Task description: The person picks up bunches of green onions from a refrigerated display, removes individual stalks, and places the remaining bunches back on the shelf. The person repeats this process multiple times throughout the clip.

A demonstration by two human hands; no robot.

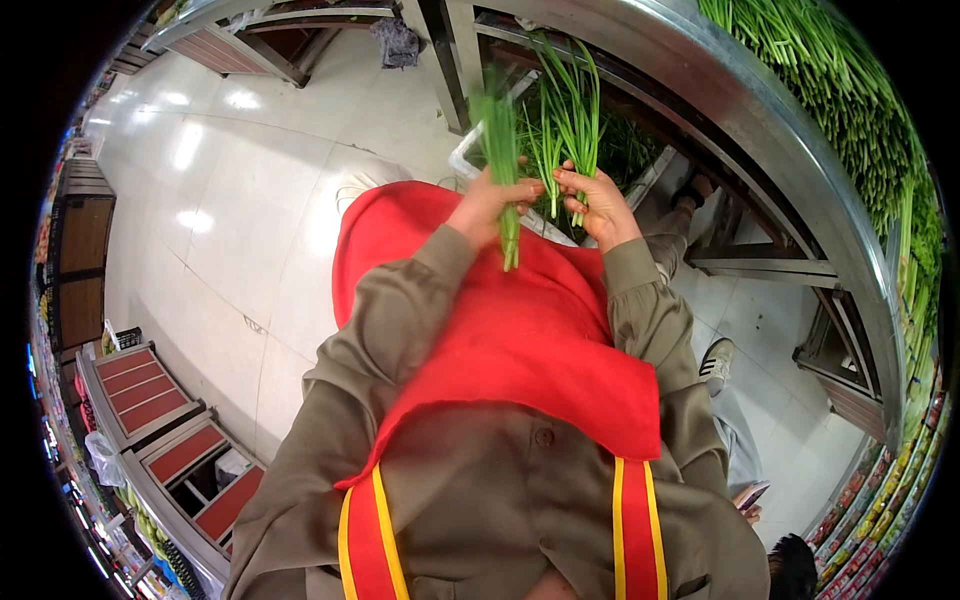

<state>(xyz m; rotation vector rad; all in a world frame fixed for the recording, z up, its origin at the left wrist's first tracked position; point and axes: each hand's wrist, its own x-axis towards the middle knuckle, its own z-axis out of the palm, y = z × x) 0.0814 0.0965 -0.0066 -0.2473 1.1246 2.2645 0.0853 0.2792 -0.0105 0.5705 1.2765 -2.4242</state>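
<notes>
My left hand [491,196] is closed around a bunch of long green stalks [496,135], probably garlic chives, blurred at their upper end. The pale cut ends hang below that fist, over the red apron [510,322]. In my right hand [596,199] is a smaller, looser bunch of the same greens [577,112], with some stalks pinched between thumb and fingers. The two hands are close together but apart. Behind and below them sits a white foam box [466,154] with more loose, dark green leaves [634,142] in it.
A steel-edged display counter [757,97] curves along the right, stacked with cut greens [840,97]. Another person's sneaker [718,360] stands on the tiled floor [247,202] at the right. Red-panelled cabinets [146,386] line the lower left. A crumpled grey bag [395,43] lies ahead.
</notes>
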